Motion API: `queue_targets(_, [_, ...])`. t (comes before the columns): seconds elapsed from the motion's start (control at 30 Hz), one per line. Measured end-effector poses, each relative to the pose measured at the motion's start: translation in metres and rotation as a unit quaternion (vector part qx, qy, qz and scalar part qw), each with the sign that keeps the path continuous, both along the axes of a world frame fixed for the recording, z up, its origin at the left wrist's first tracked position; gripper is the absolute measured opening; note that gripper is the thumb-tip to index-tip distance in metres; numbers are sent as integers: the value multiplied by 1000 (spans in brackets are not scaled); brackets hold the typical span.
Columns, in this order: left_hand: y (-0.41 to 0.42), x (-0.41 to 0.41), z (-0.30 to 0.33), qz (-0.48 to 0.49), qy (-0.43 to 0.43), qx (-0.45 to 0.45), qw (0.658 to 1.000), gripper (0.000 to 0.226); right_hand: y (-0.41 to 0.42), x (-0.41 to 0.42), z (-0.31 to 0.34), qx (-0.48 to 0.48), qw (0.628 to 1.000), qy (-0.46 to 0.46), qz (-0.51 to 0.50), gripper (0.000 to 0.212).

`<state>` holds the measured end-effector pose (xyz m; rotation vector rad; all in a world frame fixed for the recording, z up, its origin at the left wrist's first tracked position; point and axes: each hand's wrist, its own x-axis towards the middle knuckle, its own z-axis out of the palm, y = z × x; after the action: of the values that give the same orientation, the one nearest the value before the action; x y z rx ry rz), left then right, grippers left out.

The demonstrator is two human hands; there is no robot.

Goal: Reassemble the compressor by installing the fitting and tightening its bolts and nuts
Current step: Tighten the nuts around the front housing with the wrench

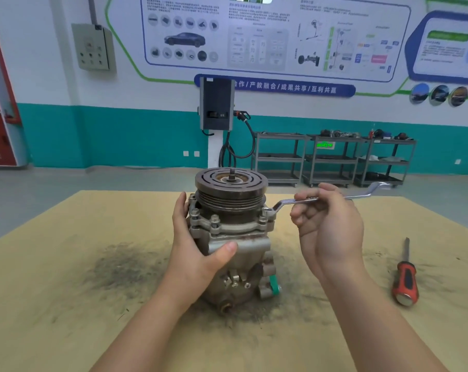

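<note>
Compressor (228, 253) stands upright, middle of tan table (66, 304). Looks heavy, hard metal, maybe greasy. Best hold: wide body, low down. Left hand (198, 245) wraps body, keeps it steady. Right hand (326, 224) curls round wrench (302, 201); wrench end sits on bolt (265, 212) at right rim. Screwdriver (405, 277) lies well apart.
</note>
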<state>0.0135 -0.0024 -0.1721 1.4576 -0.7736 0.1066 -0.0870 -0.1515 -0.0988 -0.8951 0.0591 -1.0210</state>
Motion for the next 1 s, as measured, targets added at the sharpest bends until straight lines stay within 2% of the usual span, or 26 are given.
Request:
queue_targets(0.23, [1,0,1,15,-4,17,1000,106,-7,1,-3,17,994,12,106,22])
queue_targets(0.3, [1,0,0,16,-8,23,1000,114,-1,1,-10,-15,999,-6,51,25])
queue_targets(0.4, [0,-3,1,17,-5,25,1000,119,13,3,-24,-112,987,-65,-92,18])
queue_targets(0.53, [-3,-6,1,32,5,20,999,112,28,2,-34,-304,914,-144,-229,14])
queue_targets(0.67, [-2,-6,3,29,6,14,999,116,39,3,-44,-488,829,-88,-259,20])
queue_targets(0.7, [-4,-7,4,19,16,10,1000,117,43,3,-44,-509,821,-68,-251,20])
queue_targets(0.8, [-6,-7,5,7,73,-39,997,115,45,-1,-37,-525,823,-48,-211,16])
queue_targets(0.87, [-4,-8,3,18,44,6,999,116,41,-7,-29,-505,836,-67,-203,9])
queue_targets(0.93, [-1,-7,1,31,22,37,999,116,36,-11,-18,-414,884,-78,-201,19])
queue_targets(1.0, [0,-4,0,31,25,40,998,118,29,-13,-10,-276,942,-62,-182,21])
